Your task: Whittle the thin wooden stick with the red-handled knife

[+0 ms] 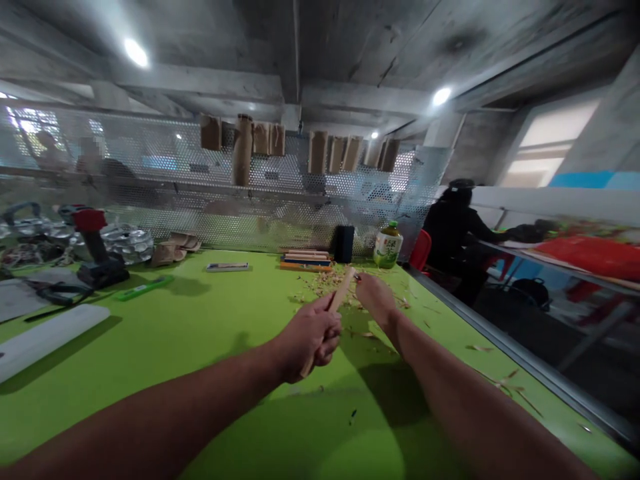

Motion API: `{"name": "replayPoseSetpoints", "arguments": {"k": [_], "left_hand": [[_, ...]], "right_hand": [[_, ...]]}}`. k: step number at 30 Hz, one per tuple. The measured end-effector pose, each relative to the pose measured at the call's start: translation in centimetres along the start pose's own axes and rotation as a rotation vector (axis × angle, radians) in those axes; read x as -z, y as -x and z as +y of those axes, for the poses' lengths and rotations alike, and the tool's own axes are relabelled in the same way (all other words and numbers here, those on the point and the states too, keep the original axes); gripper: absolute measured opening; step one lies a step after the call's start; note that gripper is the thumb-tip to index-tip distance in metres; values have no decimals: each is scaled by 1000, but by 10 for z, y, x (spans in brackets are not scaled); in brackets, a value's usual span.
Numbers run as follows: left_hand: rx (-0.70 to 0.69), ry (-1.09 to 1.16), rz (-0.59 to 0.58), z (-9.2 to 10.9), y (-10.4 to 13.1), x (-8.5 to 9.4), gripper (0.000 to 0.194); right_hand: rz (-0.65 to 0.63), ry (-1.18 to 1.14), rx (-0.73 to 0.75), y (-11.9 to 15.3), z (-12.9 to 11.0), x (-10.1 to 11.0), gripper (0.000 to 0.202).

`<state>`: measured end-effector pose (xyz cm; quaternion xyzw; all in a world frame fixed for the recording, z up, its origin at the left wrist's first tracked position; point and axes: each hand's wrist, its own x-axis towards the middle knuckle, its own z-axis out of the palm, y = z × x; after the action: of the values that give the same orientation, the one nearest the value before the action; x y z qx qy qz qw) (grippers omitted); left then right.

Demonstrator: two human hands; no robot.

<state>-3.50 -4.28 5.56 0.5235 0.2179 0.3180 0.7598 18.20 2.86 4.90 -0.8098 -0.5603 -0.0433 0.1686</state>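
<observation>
My left hand [316, 335] is wrapped round a slim pale wooden stick [342, 291], which slants up and to the right over the green tabletop [210, 333]. Close to the stick's upper end is my right hand [374, 297], its fingers curled. A small dark metallic bit shows at its fingertips, too small to identify, and the rest of what it grips is hidden. Wood shavings [320, 283] lie scattered behind and around both hands.
Behind are a bottle [388, 247], a black block [345, 244] and stacked wooden strips [306, 260]. A red-black drill [95, 243], green tool [145, 288] and white bar [53, 340] lie left. A person [453, 230] sits beyond the table's right edge.
</observation>
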Motion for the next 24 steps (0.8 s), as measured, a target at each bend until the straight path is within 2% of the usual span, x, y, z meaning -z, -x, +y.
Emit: {"name": "replayPoseSetpoints", "arguments": {"k": [3,6,10,13,17,20,22,24], "left_hand": [[-30,1,138,-1,-9,12,44],[-49,-16,220,0,-19,26,31],[-55,-27,195,1,-21,26,19],[-57,-33,190,0,-18,19,15],[-33,-45,189,1,-19,17,17],[-19,-59,185,0,-15,16,28],[-5,-76,149,-2,-9,11,41],[8,-87,53,-5,-1,4,54]], "right_hand": [[85,-23,22,6,-4,4,35],[98,-7,186,26,-27,4,32],[-3,76,335,48,-52,1,29],[9,102,374,49,-56,0,30],[26,104,334,41,-51,-2,30],[74,62,332,31,-43,-5,30],[79,-1,239,20,-30,-7,30],[39,-77,82,7,-13,-8,30]]}}
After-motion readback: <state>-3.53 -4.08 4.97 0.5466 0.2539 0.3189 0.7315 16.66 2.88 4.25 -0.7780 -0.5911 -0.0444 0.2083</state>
